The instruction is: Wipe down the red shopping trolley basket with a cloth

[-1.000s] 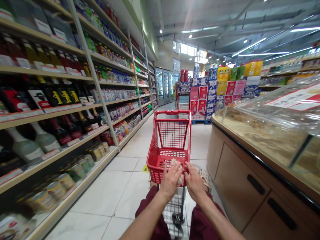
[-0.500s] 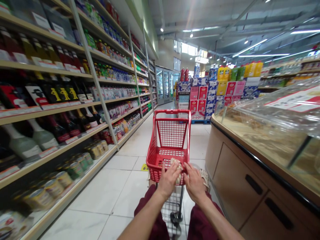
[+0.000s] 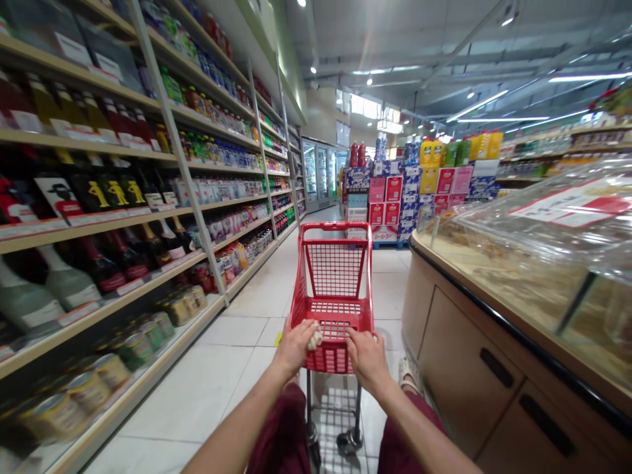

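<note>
A small red shopping cart (image 3: 336,263) stands in front of me, its basket showing nothing inside. My left hand (image 3: 295,345) is at the near left corner of the basket rim, fingers closed on a bunched cream-coloured cloth (image 3: 315,338) that presses against the rim. At the near right corner, my right hand (image 3: 366,352) curls round the rim, thumb on the inner side. Parts of the near rim are hidden under both hands. The cart's black wheels (image 3: 349,440) rest on the floor between my legs.
Shelves of bottles and cans (image 3: 172,158) line the left. A wooden counter (image 3: 459,355) with a glass edge and plastic-covered goods runs close along the right. Stacked drink cartons (image 3: 394,197) stand ahead. White floor tiles (image 3: 197,375) lie below.
My left hand has moved left with the cloth, from the middle of the near rim to its left corner. My right hand now grips the right corner.
</note>
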{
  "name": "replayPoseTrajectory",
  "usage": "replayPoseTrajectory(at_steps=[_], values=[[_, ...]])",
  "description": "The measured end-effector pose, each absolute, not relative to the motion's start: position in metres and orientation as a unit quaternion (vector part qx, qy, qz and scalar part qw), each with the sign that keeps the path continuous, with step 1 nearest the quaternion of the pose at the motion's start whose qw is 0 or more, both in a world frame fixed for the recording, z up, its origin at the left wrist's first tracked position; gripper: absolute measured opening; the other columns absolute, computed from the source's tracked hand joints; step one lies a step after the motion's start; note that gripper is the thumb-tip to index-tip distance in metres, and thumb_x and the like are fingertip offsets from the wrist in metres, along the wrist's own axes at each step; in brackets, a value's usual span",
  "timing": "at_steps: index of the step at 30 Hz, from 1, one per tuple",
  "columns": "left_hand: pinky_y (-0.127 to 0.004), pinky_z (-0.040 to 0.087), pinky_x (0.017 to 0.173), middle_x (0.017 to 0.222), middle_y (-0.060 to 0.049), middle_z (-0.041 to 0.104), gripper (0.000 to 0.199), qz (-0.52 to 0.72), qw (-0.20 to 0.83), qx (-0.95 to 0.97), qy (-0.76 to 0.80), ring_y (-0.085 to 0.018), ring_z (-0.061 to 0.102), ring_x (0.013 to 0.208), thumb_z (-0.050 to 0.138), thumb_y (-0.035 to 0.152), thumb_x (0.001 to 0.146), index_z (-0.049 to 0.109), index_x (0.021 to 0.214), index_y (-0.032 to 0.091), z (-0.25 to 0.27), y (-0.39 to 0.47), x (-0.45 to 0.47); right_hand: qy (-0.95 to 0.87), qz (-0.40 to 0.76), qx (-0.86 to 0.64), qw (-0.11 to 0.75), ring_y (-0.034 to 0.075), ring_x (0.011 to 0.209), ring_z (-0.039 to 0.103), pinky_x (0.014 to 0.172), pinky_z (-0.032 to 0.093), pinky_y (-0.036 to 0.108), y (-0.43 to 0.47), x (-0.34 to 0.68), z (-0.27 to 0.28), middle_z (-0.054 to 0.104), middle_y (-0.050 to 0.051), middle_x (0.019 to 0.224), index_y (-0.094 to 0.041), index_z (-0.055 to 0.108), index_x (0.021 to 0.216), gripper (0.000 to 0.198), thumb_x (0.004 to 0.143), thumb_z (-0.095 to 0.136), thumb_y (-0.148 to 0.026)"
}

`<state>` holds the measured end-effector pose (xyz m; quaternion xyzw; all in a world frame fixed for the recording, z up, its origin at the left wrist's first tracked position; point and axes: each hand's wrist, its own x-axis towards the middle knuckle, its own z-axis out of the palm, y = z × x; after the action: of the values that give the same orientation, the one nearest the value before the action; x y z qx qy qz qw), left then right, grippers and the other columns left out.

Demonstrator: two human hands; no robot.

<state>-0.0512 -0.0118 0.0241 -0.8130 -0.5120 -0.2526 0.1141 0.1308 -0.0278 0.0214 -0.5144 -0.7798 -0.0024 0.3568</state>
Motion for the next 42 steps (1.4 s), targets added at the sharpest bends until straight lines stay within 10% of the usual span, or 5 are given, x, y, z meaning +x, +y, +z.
replayPoseTrajectory(at_steps=[7,15,25,42], values=[[-0.047,0.019,0.1,0.086,-0.001,0.063,0.029,-0.243,0.05,-0.8,-0.547,-0.014,0.057,0.084,0.036,0.011,0.077,0.056,0.094,0.023,0.036,-0.029,-0.059,-0.806,-0.039,-0.48,0.344,0.023,0.111,0.042,0.093,0.028,0.045,-0.024,0.164,-0.011,0.057,0.007,0.109,-0.02,0.053,0.108,0.03,0.083,0.039,-0.028],[-0.039,0.016,0.104,0.108,-0.004,0.06,0.03,-0.25,0.104,-0.863,-0.427,-0.013,0.054,0.098,0.042,0.017,0.079,0.05,0.107,0.021,0.017,-0.045,0.037,-0.776,-0.063,-0.562,0.279,0.024,0.122,0.031,0.094,0.024,0.055,0.004,0.262,-0.01,0.049,0.007,0.122,-0.022,0.054,0.11,0.037,0.085,0.031,-0.037],[-0.043,0.012,0.106,0.118,-0.007,0.055,0.034,-0.307,0.202,-0.805,-0.466,-0.015,0.046,0.112,0.031,0.014,0.083,0.051,0.11,0.019,0.029,0.003,0.015,-0.771,-0.003,-0.529,0.353,0.019,0.094,0.053,0.093,0.025,0.051,-0.012,0.231,0.0,0.065,0.002,0.084,-0.023,0.062,0.075,0.044,0.087,0.02,-0.029],[-0.04,0.018,0.105,0.118,-0.004,0.055,0.035,-0.261,0.248,-0.858,-0.367,-0.014,0.044,0.114,0.034,0.014,0.083,0.049,0.113,0.021,0.025,0.004,0.037,-0.706,-0.012,-0.592,0.39,0.02,0.1,0.053,0.093,0.026,0.049,-0.027,0.207,0.013,0.062,0.006,0.105,-0.022,0.059,0.101,0.042,0.087,0.022,-0.034]])
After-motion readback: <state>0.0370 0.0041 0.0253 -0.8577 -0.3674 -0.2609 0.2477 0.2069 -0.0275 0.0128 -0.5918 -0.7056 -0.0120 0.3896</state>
